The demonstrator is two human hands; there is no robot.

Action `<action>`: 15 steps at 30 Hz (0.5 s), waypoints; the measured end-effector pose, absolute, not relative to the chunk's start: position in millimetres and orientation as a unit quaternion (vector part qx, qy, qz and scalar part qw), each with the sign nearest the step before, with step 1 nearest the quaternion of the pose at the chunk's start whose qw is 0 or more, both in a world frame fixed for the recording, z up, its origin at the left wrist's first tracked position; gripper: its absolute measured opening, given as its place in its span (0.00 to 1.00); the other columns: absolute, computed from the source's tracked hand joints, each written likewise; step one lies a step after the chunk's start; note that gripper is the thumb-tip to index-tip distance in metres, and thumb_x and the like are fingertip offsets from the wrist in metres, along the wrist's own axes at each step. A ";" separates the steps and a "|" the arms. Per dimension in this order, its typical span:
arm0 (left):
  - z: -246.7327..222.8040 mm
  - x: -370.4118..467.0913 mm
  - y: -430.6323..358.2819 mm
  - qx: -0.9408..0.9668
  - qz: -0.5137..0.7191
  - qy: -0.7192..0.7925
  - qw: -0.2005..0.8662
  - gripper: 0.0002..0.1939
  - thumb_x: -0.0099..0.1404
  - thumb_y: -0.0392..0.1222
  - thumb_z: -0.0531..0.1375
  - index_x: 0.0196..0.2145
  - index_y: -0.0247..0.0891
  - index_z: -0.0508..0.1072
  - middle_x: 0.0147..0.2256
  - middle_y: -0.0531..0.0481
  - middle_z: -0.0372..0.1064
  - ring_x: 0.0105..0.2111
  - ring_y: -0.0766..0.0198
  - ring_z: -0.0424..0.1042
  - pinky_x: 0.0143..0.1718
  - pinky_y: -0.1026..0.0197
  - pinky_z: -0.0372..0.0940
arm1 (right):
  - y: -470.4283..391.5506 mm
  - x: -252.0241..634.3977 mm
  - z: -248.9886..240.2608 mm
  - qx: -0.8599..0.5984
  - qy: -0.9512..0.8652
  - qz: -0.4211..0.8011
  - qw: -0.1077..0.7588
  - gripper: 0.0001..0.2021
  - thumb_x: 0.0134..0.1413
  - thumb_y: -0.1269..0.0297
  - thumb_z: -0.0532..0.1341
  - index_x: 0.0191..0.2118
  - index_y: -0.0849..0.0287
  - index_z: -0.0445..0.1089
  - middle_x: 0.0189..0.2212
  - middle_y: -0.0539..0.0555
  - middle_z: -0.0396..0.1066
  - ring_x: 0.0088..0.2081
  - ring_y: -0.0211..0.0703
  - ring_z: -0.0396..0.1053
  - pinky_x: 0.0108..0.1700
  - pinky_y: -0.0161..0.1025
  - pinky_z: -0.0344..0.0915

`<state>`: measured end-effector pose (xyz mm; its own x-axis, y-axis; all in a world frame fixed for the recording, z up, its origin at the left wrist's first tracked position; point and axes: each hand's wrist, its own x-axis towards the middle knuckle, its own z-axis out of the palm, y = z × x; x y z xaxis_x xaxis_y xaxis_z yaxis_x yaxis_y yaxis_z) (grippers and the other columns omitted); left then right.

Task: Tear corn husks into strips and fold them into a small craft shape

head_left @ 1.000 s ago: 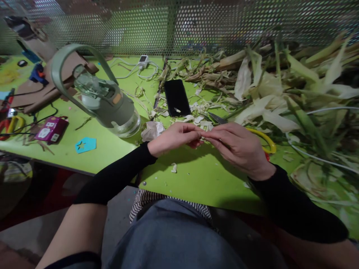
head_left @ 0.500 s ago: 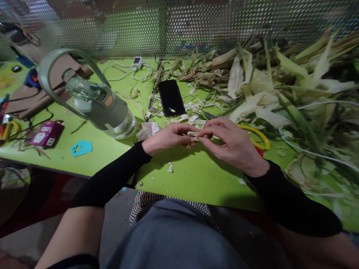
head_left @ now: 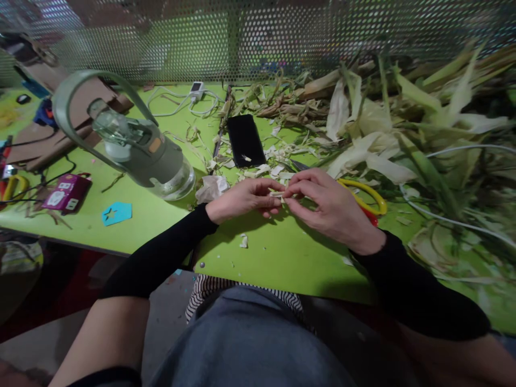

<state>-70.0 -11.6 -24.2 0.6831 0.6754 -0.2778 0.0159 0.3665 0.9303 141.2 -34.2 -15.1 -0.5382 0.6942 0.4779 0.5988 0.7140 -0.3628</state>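
Note:
Between my fingertips is a small pale piece of corn husk point(head_left: 277, 194), most of it covered by the fingers. My left hand point(head_left: 252, 199) pinches it from the left, thumb against fingers. My right hand point(head_left: 326, 204) meets it from the other side with thumb and fingertips closed on its end. Both hands are just above the green table point(head_left: 258, 269). Right beside my right hand lie scissors with a yellow and red handle point(head_left: 373, 199), their blades partly hidden under the hand. Behind the hands are cut husk scraps point(head_left: 278, 171).
A black phone point(head_left: 244, 140) lies beyond my hands. On the left are a green water bottle point(head_left: 141, 145), a blue paper piece point(head_left: 116, 213) and a purple box point(head_left: 67, 192). Corn husks point(head_left: 374, 123) heap up at the right with a white cable point(head_left: 455, 217). Perforated metal screen point(head_left: 193, 48) closes the back.
My fingers have shifted slightly on the husk piece, and the left thumb now covers more of it. Both hands stay in the same place.

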 end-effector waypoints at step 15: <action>-24.0 -70.0 -7.9 0.575 0.222 0.331 0.714 0.11 0.67 0.36 0.64 0.46 0.32 0.73 0.34 0.50 0.74 0.31 0.71 0.73 0.32 0.66 0.67 | -34.1 141.3 -14.6 -0.370 -0.864 0.089 0.329 0.03 0.62 0.67 0.61 0.38 0.53 0.72 0.41 0.57 0.75 0.44 0.51 0.75 0.45 0.50 0.74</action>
